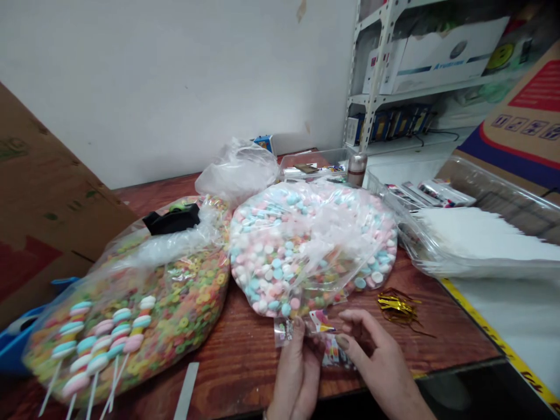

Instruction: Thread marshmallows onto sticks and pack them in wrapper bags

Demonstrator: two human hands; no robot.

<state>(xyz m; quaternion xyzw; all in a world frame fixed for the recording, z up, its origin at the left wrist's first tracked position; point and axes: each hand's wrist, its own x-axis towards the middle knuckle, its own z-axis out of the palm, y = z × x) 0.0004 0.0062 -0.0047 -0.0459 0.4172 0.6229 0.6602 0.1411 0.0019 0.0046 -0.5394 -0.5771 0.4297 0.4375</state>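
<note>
My left hand (297, 368) is closed on a small clear plastic packet (283, 331) with printed marks, its thumb pressed on top. A packet piece with a pink, yellow and purple print (322, 321) lies between my two hands. My right hand (380, 357) is beside it, fingers curved and thumb apart, with nothing visible in its grasp. Below, near the table's edge, sits another printed clear packet (335, 352), partly hidden by my fingers. Just beyond my hands rests a big clear bag of pink, blue and white marshmallows (275, 262). Right of it lies a bunch of gold twist ties (398, 307).
On the left, a large bag of colourful ring candies (196, 297) carries several marshmallow skewers (100, 350) and a black tape dispenser (172, 220). A clear plastic tray (420, 256) holds white sheets at right. Cardboard boxes (56, 233) and a white shelf rack (374, 81) stand around.
</note>
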